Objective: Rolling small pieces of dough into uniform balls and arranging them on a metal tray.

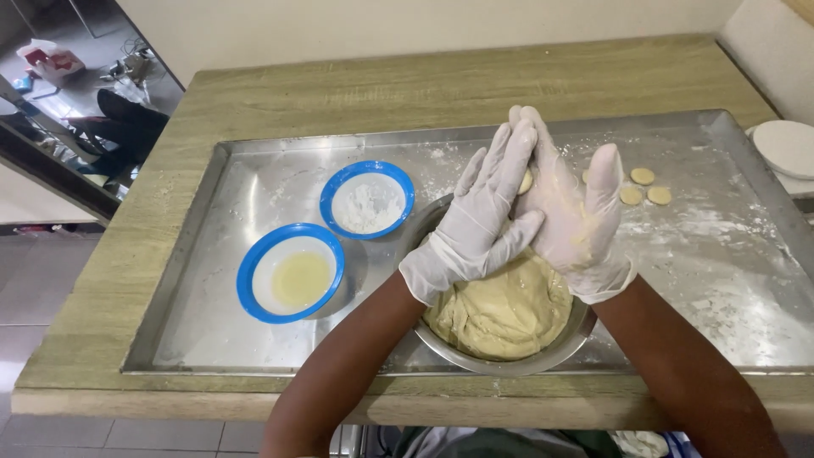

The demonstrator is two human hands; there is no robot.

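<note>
Both my hands wear white gloves and are pressed palm to palm above a metal bowl [509,360] filled with pale yellow dough [504,309]. My left hand [483,212] lies flat against my right hand [572,208]. A small piece of dough [526,180] is squeezed between the palms, and only its edge shows. The right glove is smeared with dough. Three small flat dough discs [643,188] lie on the metal tray [220,254] just right of my hands.
Two blue-rimmed white bowls stand on the tray's left half: one with white flour [367,203], one with pale yellow liquid [298,278]. Flour dusts the tray's right side. A white round object [788,146] sits at the right edge. The tray rests on a wooden counter [339,85].
</note>
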